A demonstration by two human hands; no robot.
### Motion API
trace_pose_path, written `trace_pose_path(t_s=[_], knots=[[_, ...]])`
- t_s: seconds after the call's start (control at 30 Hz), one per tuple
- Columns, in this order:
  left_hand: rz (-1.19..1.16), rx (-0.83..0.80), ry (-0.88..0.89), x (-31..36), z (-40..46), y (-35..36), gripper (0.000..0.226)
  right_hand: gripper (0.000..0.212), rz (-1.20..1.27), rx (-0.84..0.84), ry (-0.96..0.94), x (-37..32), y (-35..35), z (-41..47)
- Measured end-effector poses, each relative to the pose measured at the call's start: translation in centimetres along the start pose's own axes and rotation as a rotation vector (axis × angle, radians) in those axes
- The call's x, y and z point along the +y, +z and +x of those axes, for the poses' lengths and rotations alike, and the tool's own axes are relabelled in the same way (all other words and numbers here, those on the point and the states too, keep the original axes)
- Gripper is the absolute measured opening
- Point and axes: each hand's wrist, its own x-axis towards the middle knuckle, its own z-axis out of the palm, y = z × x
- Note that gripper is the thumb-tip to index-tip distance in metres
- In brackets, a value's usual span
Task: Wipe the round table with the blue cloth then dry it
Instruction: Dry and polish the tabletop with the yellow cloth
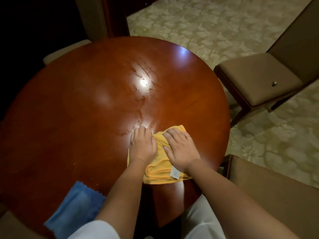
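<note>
The round, glossy red-brown table [69, 109] fills the view, with wet streaks shining around its middle. A folded yellow cloth [160, 168] with a white tag lies on the near right part of the top. My left hand [142, 144] and my right hand [181, 150] both press flat on it, fingers straight and pointing away from me. The blue cloth [77, 209] lies apart at the table's near left edge, partly hanging over, touched by neither hand.
A brown upholstered chair [259, 80] stands right of the table on patterned carpet [215, 23]. Another chair's edge [276, 195] is at the near right, and a pale seat [65, 52] shows at the far left. Dark furniture stands behind the table.
</note>
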Motion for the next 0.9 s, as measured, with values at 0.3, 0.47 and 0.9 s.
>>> trace_pose_path(t_s=[0.3,0.47,0.9], knots=[[0.057,0.007,0.146,-0.4,7.6,2.1,0.021,0.053,0.002,0.042,0.129,2.3,0.3,5.7],[0.136,-0.012,0.143,-0.4,10.4,2.9,0.025,0.058,-0.003,0.029,0.151,3.6,0.2,8.8],[0.045,-0.060,0.149,3.2,-0.7,-0.2,0.020,0.063,0.017,-0.083,0.177,1.6,-1.2,-2.1]])
